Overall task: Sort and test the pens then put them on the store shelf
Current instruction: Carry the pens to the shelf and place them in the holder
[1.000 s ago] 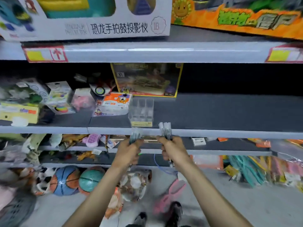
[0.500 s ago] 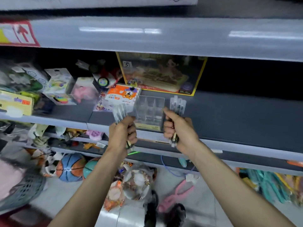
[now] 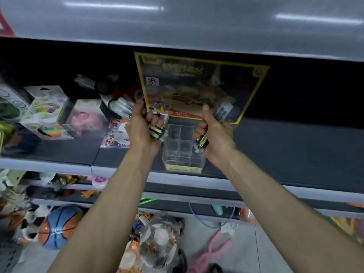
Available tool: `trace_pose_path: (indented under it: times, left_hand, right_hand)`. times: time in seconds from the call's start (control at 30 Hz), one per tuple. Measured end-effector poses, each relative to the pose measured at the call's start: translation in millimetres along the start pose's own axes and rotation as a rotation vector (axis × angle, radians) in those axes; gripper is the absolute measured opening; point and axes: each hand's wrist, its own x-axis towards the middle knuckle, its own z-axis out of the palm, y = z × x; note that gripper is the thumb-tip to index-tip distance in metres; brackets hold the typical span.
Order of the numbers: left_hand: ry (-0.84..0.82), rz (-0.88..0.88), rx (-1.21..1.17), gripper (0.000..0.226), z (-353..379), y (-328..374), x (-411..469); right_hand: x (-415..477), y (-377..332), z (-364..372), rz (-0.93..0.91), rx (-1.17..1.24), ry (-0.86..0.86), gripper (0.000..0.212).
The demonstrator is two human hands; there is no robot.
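A left bundle of pens (image 3: 123, 108) is gripped in the curled fingers of the left hand (image 3: 142, 127). A right bundle of pens (image 3: 222, 112) is clasped in the right hand (image 3: 216, 134), with the thumb raised along it. Both fists are held up over the shelf (image 3: 295, 146), whose grey front edge runs below the wrists. Bare shelf surface is left open to the right. To the left, room is taken up by toy packs (image 3: 47, 113), and at the far side by a yellow-bordered box (image 3: 197, 85). Headroom is bounded by the upper shelf (image 3: 197, 26). Between the two hands a clear divided holder (image 3: 183, 148) is seen standing at the near edge of the shelf. The lower ends of both bundles are held just beside its top, one at each side. Whether either touches it cannot be told.
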Motion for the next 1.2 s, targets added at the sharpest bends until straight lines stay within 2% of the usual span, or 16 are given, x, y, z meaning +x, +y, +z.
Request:
trace_pose_path:
  times: [0.1, 0.2, 0.37, 0.5, 0.63, 0.8, 0.9, 1.1, 1.2]
  left_hand:
    - [-0.042, 0.053, 0.047, 0.039, 4.2, -5.5, 21.3]
    - [-0.091, 0.139, 0.154, 0.023, 5.6, -11.6, 33.8]
    - [-0.131, 0.265, 0.409, 0.042, 5.1, -26.3, 33.9]
    - [-0.093, 0.428, 0.717, 0.035, 3.7, -34.5, 34.6]
    - [-0.143, 0.493, 0.832, 0.037, 1.9, -38.9, 34.2]
    - [-0.189, 0.541, 0.865, 0.029, -3.3, -40.0, 32.7]
    - [-0.157, 0.491, 0.816, 0.03, -6.2, -40.6, 33.1]
    - [-0.209, 0.51, 0.735, 0.03, -13.6, -39.5, 32.5]
    - [-0.256, 0.518, 0.775, 0.011, -17.2, -35.6, 29.2]
  right_hand:
    - [15.0, 3.5, 18.9, -0.117, -0.067, 0.074, 0.03]
    - [31.0, 12.0, 31.6, -0.273, -0.162, 0.134, 0.033]
    - [48.8, 32.5, 43.0, -0.519, -0.288, 0.175, 0.03]
    - [54.0, 41.4, 39.7, -0.612, -0.424, 0.195, 0.021]
    - [55.4, 46.9, 35.9, -0.662, -0.496, 0.173, 0.014]
    - [61.0, 50.4, 35.3, -0.632, -0.564, 0.197, 0.042]
    - [59.6, 50.9, 36.7, -0.626, -0.538, 0.199, 0.045]
    - [52.5, 51.3, 36.1, -0.656, -0.52, 0.175, 0.026]
    - [47.3, 49.6, 35.4, -0.646, -0.545, 0.154, 0.011]
